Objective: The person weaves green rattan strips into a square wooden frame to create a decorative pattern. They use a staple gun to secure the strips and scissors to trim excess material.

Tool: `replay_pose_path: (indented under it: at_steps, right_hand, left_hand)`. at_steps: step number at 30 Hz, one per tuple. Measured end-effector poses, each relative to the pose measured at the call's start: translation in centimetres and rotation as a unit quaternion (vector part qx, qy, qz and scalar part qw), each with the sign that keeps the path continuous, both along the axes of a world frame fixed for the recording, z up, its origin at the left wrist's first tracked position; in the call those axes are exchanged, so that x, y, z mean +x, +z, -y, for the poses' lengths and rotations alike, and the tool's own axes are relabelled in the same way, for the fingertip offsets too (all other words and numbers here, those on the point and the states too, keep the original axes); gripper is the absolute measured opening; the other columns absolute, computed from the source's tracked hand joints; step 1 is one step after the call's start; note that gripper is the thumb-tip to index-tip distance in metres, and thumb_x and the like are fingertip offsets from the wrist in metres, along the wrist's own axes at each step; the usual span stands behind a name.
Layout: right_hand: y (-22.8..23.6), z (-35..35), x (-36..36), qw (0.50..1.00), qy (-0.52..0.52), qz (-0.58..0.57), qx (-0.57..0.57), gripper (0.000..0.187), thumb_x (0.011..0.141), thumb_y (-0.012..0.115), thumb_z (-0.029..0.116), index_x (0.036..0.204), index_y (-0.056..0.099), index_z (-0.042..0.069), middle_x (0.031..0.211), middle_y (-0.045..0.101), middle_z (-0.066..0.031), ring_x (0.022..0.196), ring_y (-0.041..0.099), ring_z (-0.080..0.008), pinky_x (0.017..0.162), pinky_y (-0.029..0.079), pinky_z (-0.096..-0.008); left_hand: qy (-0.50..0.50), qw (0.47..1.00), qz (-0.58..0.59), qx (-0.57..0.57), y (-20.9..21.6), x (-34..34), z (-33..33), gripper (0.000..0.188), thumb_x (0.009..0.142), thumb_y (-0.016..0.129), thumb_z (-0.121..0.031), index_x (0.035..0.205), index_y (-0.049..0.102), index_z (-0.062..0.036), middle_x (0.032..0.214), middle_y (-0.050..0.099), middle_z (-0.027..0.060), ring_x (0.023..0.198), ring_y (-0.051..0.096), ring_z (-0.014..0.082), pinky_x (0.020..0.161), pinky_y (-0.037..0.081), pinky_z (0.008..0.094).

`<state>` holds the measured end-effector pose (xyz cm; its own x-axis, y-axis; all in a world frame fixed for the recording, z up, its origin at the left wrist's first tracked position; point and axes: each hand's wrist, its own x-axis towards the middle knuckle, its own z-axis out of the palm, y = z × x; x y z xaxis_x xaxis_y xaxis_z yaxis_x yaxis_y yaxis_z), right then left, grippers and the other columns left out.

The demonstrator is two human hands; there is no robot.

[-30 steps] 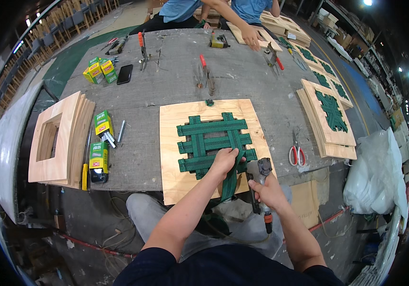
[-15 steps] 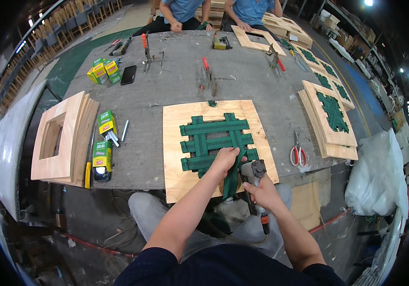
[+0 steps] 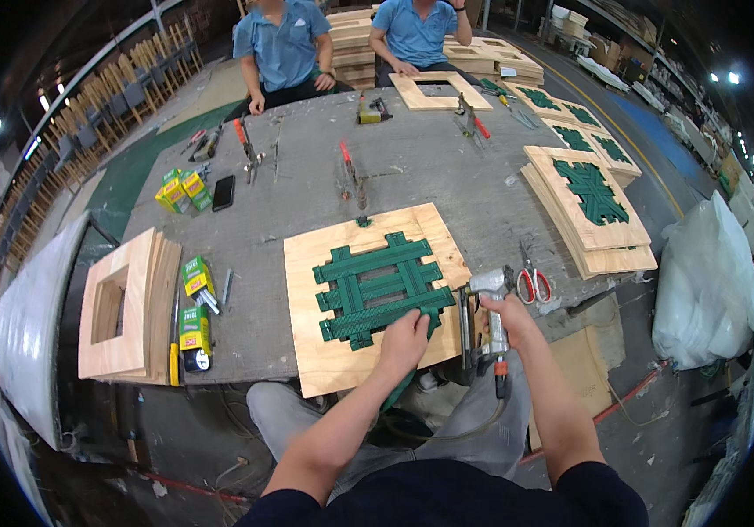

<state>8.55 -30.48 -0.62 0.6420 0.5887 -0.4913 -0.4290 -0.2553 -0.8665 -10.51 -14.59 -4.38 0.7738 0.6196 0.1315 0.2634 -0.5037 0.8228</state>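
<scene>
In the head view, the left hand pinches a green strap between thumb and fingers at the near right corner of the lattice. From there the strap's loose length hangs past the near edge of the board toward the lap. The right hand is wrapped around the handle of a staple gun, which is upright just beside the board's right edge; whether it touches the wood cannot be told. A hose runs from its orange fitting.

The lattice, green bands crossing over and under, lies on the middle of the board, which rests at the near edge of the grey table. Red-handled scissors lie right of the gun. To the left are two yellow-green boxes and a stack of frames; to the right, a stack of webbed panels. Across the table sit two people in blue shirts, one with a hand on a frame.
</scene>
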Motion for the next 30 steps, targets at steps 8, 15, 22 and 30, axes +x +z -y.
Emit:
replay_pose_path:
  at_steps: [8, 15, 22, 30]
  right_hand:
    - [-0.7, -2.8, 7.0, 0.999, -0.024, 0.034, 0.0, 0.048, 0.097, 0.072, 0.037, 0.118, 0.065, -0.006, 0.1, 0.073, -0.0147, 0.079, 0.073, -0.0284, 0.067, 0.059, -0.0443]
    - [1.2, 1.9, 7.9, 0.824, 0.142, 0.453, -0.31, 0.042, 0.097, 0.067, 0.039, 0.105, 0.072, -0.002, 0.109, 0.072, -0.026, 0.106, 0.069, -0.0404, 0.09, 0.056, -0.0497]
    - [0.4, 5.6, 9.5, 0.804, 0.06, 0.454, -0.38, 0.046, 0.089, 0.074, 0.025, 0.126, 0.057, 0.005, 0.12, 0.064, -0.0238, 0.118, 0.064, -0.0391, 0.1, 0.052, -0.0489]
    - [1.3, 6.9, 12.4, 0.871, 0.054, 0.418, -0.252, 0.065, 0.082, 0.072, 0.022, 0.143, 0.051, 0.009, 0.118, 0.071, -0.0245, 0.106, 0.07, -0.04, 0.093, 0.055, -0.0457]
  left_hand:
    - [-0.02, 0.992, -0.032, 0.119, 1.6, -1.8, 3.6, 0.018, 0.1, 0.061, -0.023, 0.099, 0.063, -0.005, 0.085, 0.067, 0.0192, 0.08, 0.066, 0.042, 0.069, 0.051, 0.0511]
    - [-0.017, 0.98, -0.038, 0.193, -0.1, -1.7, 3.8, 0.015, 0.097, 0.065, -0.022, 0.099, 0.066, -0.0074, 0.089, 0.07, 0.0121, 0.079, 0.069, 0.0348, 0.065, 0.054, 0.0455]
    - [-0.018, 0.984, -0.001, 0.176, 0.1, -1.0, 4.8, 0.019, 0.099, 0.063, -0.023, 0.091, 0.06, -0.0057, 0.081, 0.064, 0.0154, 0.077, 0.065, 0.0386, 0.065, 0.05, 0.0477]
    - [-0.016, 0.997, -0.036, 0.068, 0.2, -0.4, 1.7, 0.023, 0.101, 0.064, -0.026, 0.101, 0.067, -0.0033, 0.08, 0.07, 0.0147, 0.074, 0.066, 0.0312, 0.069, 0.052, 0.0407]
